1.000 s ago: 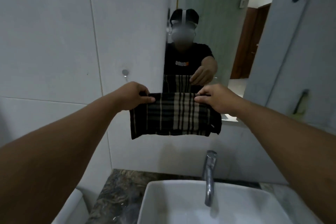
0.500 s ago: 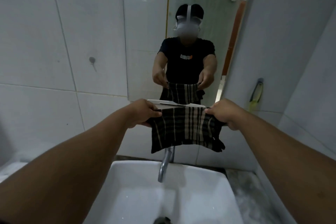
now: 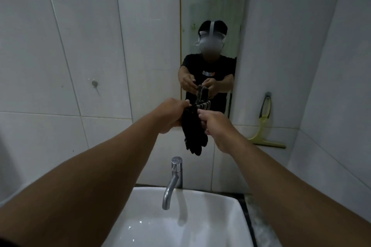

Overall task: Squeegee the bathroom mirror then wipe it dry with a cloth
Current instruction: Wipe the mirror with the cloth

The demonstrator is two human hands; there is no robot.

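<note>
Head view, the only one: both arms reach forward over the sink (image 3: 140, 232), and the two hands meet close together just in front of the mirror's (image 3: 212, 16) lower edge. The left hand (image 3: 172, 114) has its fingers curled around the top of the cloth (image 3: 193, 134), a dark checked piece now gathered into a narrow bundle that hangs down between the hands, above the tap (image 3: 173, 180). The right hand (image 3: 214, 124) pinches the same bundle from the other side, thumb and fingers closed on the fabric near its upper end. The squeegee (image 3: 263, 126) hangs from a hook on the wall tile to the right of the mirror, well apart from both hands.

Judging from that, the squeegee pass looks finished and the drying pass has not yet begun. The risks lie in the cloth itself. Bunched as it is, only a small patch would meet the glass, so the wipe could leave streaks or miss the edges. A loose grip during the handover between hands could let the bundle drop straight into the basin (which looks wet), and a soaked cloth would smear rather than dry. The dangling lower end could also brush the tap on a low stroke.
</note>
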